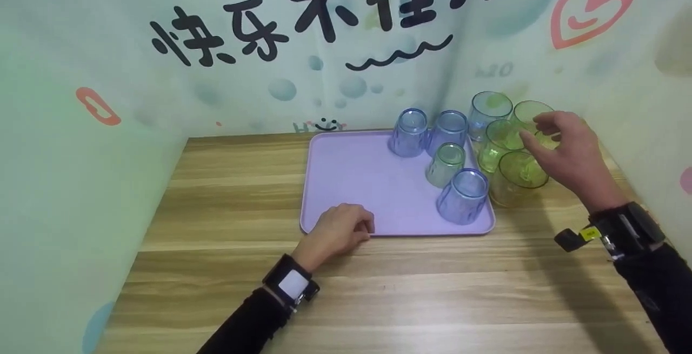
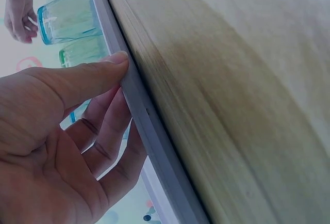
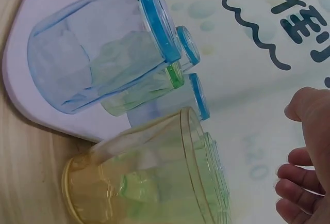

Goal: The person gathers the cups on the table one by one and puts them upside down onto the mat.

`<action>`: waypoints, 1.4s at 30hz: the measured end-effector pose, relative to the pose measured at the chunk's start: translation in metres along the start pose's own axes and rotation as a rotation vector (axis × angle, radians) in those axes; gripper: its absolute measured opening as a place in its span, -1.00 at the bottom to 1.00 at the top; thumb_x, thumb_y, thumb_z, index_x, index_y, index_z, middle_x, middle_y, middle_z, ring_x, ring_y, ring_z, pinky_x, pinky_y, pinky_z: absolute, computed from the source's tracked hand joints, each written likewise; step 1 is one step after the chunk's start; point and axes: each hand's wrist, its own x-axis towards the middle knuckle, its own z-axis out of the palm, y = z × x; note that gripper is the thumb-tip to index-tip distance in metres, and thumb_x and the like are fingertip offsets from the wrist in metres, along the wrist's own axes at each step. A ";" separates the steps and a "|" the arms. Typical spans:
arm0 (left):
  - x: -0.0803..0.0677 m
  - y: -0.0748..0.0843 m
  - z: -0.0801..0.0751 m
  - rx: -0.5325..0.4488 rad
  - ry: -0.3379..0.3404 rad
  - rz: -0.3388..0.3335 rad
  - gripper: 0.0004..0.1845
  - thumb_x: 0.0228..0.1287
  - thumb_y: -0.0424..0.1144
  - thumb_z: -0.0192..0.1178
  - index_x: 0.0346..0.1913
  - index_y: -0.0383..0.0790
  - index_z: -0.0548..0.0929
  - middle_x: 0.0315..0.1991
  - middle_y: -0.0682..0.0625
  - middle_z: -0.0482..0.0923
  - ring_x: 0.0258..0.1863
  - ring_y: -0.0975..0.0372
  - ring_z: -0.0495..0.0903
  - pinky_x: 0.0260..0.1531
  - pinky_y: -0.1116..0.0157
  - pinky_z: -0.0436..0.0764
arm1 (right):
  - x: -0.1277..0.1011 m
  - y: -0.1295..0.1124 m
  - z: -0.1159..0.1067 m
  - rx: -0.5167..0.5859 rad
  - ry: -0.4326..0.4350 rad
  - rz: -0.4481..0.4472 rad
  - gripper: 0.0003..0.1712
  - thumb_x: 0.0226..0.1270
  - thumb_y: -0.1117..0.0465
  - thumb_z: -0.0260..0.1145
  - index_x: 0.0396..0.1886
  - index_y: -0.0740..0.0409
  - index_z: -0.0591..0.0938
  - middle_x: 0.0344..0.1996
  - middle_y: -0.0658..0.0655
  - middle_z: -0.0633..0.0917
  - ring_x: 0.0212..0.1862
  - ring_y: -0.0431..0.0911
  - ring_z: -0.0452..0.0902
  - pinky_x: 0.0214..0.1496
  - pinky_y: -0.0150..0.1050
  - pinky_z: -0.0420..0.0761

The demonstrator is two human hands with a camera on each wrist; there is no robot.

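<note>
My left hand (image 1: 338, 229) is at the front edge of the lilac tray (image 1: 373, 192). In the left wrist view its thumb lies on the tray rim (image 2: 147, 113), and the other fingers curl in against it. My right hand (image 1: 567, 154) hovers empty over the loose glasses right of the tray, thumb apart from loosely bent fingers. Below it stand an amber glass (image 1: 520, 181), a green glass (image 1: 491, 154) and a yellowish glass (image 1: 532, 109). On the tray's right side, blue glasses (image 1: 462, 200) and a small green glass (image 1: 445, 166) sit upside down.
A light blue glass (image 1: 489, 108) stands behind the tray's right back corner. Wood table (image 1: 232, 202) extends left and in front of the tray. A printed cloth (image 1: 243, 89) hangs close behind the tray and glasses.
</note>
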 end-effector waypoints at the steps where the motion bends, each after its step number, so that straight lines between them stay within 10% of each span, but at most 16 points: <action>1: 0.000 0.000 0.000 0.000 0.005 0.002 -0.90 0.22 -0.35 0.41 -0.27 -0.06 0.77 -0.34 0.14 0.64 -0.29 0.24 0.59 -0.22 0.22 0.56 | -0.003 0.002 -0.001 -0.001 0.010 0.005 -0.52 0.45 0.11 0.34 0.12 0.43 0.54 -0.06 0.39 0.59 -0.02 0.24 0.50 -0.01 -0.23 0.40; 6: 0.000 0.000 0.002 -0.001 0.023 0.016 -0.90 0.22 -0.35 0.42 -0.28 -0.07 0.77 -0.34 0.13 0.64 -0.29 0.24 0.58 -0.24 0.21 0.55 | -0.018 0.012 -0.007 0.011 0.028 0.046 -0.50 0.43 0.12 0.36 0.15 0.41 0.51 -0.08 0.38 0.58 -0.07 0.22 0.50 -0.07 -0.36 0.37; 22: 0.000 0.003 0.000 -0.025 -0.016 -0.010 -0.90 0.23 -0.35 0.41 -0.25 -0.05 0.77 -0.35 0.15 0.65 -0.28 0.25 0.60 -0.20 0.21 0.56 | -0.074 0.030 -0.016 0.019 -0.149 0.244 -0.09 0.39 -0.13 0.37 0.30 0.52 0.24 0.02 0.54 0.48 0.03 0.42 0.45 0.02 0.36 0.43; 42: 0.001 -0.001 0.002 -0.012 -0.016 -0.015 -0.92 0.25 -0.33 0.42 -0.28 -0.06 0.75 -0.37 0.17 0.63 -0.27 0.25 0.60 -0.18 0.18 0.55 | -0.080 0.038 0.003 0.039 -0.264 0.231 0.14 0.23 -0.19 0.49 0.43 0.51 0.15 0.13 0.62 0.46 0.10 0.49 0.43 0.09 0.42 0.42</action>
